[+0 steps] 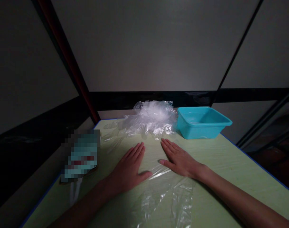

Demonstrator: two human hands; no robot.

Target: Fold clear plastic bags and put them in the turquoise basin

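Observation:
My left hand (130,167) lies flat on the pale green table (229,171), fingers stretched out and together, holding nothing. My right hand (179,158) rests flat beside it, palm down, fingers straight. Both hands press on a thin clear plastic sheet (165,196) that spreads over the table toward me. Just beyond the fingertips sits a crumpled heap of clear plastic film (151,118).
A turquoise plastic tub (202,122) stands at the back right of the table, beside the heap. A blurred-out object (81,155) lies at the left edge. Dark wall panels and a slanted red-black bar (68,60) rise behind the table.

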